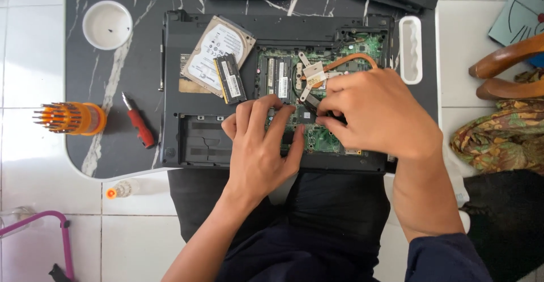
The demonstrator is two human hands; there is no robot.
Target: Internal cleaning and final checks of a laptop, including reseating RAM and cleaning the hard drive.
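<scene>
**A:** Left hand (pixel 262 146) is lying flat and spread over the near middle of the opened laptop (pixel 181 61), fingers loose and pressing on the green circuit board (pixel 323 137), not gripping anything. Right hand (pixel 377 112) is sitting just to the right of it, fingers curled in and pinching at something small and dark on the board. Can't tell what exactly, the fingertips are covering it.

**B:** Where's the laptop sitting?

**A:** It's lying bottom-up on a dark marble-look table (pixel 113 67), covers off, right over the person's lap. The copper heat pipe (pixel 351 60) is curving just beyond the right hand, touching the metal bracket over the chip.

**B:** And the loose parts?

**A:** A hard drive (pixel 211 47) is resting tilted on the far left part of the laptop, with a memory stick (pixel 229 78) lying partly on top of it. Left of the laptop there's a red-handled screwdriver (pixel 137 122), and further left an orange bit holder (pixel 71 118) at the table's edge. A white round dish (pixel 107 25) is sitting at the far left corner, and a white oblong tray (pixel 410 50) is lying just right of the laptop.
</scene>
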